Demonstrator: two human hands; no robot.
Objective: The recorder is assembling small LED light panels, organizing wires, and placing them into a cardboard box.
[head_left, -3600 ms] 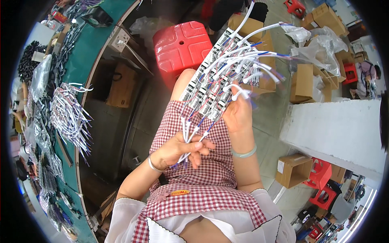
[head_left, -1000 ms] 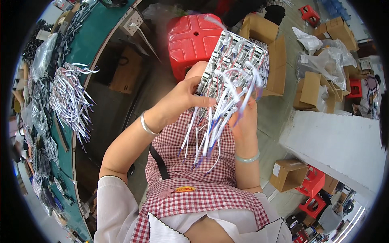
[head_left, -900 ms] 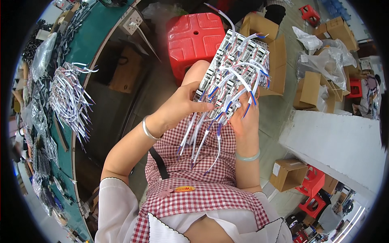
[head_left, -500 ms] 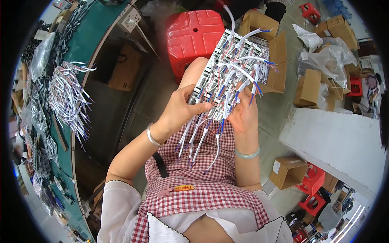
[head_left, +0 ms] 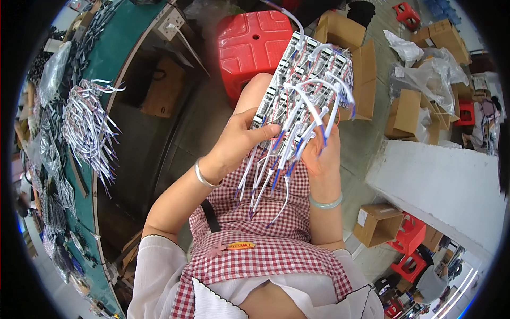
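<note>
A flat bundle of small grey connector blocks with white, blue and red wires (head_left: 297, 90) rests over my lap. My left hand (head_left: 239, 143) pinches its lower left corner, thumb on top. My right hand (head_left: 321, 154) supports the bundle from beneath on the right, with wire tails hanging past its fingers. Loose wire ends dangle down over my red checked apron (head_left: 265, 234). I wear a bracelet on each wrist.
A green workbench (head_left: 101, 64) curves along the left, carrying a heap of white wire harnesses (head_left: 87, 127) and bagged parts. A red plastic stool (head_left: 249, 48) stands ahead of my knees. Cardboard boxes (head_left: 409, 111) and a white counter (head_left: 441, 186) lie to the right.
The bundle has swung from spread across both hands to lying flat over my knee. My left hand slid down from its top edge to its lower left corner.
</note>
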